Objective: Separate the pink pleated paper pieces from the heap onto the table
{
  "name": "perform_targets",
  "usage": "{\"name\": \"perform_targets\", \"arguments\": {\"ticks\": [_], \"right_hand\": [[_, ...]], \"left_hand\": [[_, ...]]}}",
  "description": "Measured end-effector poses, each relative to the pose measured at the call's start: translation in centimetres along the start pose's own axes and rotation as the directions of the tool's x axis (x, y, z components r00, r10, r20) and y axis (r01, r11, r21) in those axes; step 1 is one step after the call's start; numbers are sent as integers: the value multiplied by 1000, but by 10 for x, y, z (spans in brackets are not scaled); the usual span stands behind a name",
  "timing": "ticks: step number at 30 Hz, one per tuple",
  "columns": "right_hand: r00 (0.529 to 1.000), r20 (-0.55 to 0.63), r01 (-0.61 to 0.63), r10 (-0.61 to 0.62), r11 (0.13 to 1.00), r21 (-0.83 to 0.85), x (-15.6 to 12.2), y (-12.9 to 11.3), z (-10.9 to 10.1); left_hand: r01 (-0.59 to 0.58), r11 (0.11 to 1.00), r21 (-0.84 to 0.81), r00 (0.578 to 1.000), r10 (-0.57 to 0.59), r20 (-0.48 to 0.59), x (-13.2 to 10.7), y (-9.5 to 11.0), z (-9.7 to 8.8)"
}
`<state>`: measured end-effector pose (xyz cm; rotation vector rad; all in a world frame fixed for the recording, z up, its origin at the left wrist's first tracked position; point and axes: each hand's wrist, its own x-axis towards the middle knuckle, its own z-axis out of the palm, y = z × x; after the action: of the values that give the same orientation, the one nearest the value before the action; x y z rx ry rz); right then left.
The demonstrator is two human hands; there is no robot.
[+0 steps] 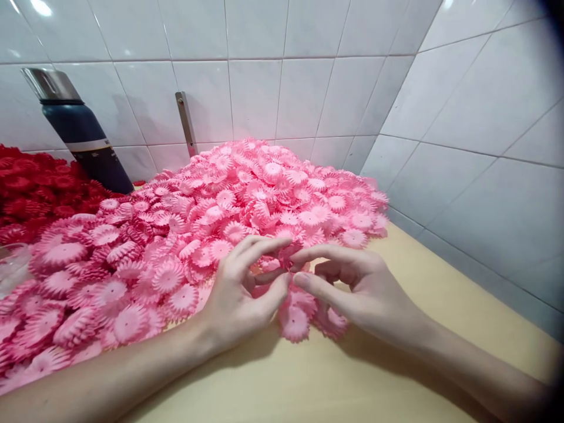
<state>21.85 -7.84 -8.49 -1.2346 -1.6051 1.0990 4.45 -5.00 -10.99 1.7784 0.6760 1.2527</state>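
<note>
A big heap of pink pleated flower-shaped pieces (229, 211) covers the pale wooden table (396, 376) up to the tiled wall. My left hand (240, 294) and my right hand (356, 288) meet at the heap's near edge, fingertips touching. Both hands are curled, thumb against fingers, pinching at pink pieces (275, 267) between them. Exactly which piece each hand grips is hidden by the fingers. A few loose pink pieces (294, 323) lie just below the hands.
A heap of red flower pieces (35, 188) lies at the far left. A dark blue flask with a steel cap (79, 135) leans on the wall behind it. A metal bracket (185, 123) stands against the tiles. A tiled wall closes the right side.
</note>
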Motion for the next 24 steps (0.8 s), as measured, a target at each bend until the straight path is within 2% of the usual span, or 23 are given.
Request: {"name": "perform_targets", "arguments": {"ticks": [2, 5, 7, 9, 12, 13, 15, 17, 19, 20, 22, 24], "right_hand": [[1000, -20, -5, 6, 1000, 31, 2, 2, -1], [999, 42, -4, 0, 997, 81, 3, 4, -2], [997, 76, 7, -15, 995, 100, 2, 6, -2], [996, 83, 12, -21, 994, 110, 1, 6, -2], [996, 85, 0, -8, 996, 86, 0, 6, -3], [996, 80, 25, -30, 998, 56, 1, 6, -4], [984, 103, 150, -145, 988, -43, 2, 7, -6], [940, 195, 313, -281, 935, -163, 3, 9, -7], [900, 288, 396, -327, 891, -224, 3, 12, -7], [898, 304, 393, -318, 890, -231, 3, 13, -7], [927, 256, 333, -275, 917, -218, 4, 13, -7], [958, 127, 279, -257, 936, -213, 4, 13, -7]], "left_hand": [[-44, 999, 1, 998, 44, 44, 0, 1, 0], [-143, 986, 85, 987, 136, 87, 0, 1, -2], [-161, 978, 131, 985, 150, 90, 0, 1, -3], [-120, 981, 150, 991, 110, 72, 0, 1, -4], [11, 992, 128, 1000, -13, 16, 1, 1, -2], [52, 993, 108, 999, -51, -11, 1, 1, -2], [97, 994, 56, 994, -93, -64, 2, 1, -1], [99, 995, 10, 990, -98, -102, 2, 0, 0], [94, 995, -25, 987, -97, -128, 3, -1, 0], [93, 995, -37, 985, -97, -140, 3, -1, 0], [88, 995, -47, 983, -95, -158, 3, -1, 0], [81, 996, -42, 983, -87, -159, 3, -1, 0]]}}
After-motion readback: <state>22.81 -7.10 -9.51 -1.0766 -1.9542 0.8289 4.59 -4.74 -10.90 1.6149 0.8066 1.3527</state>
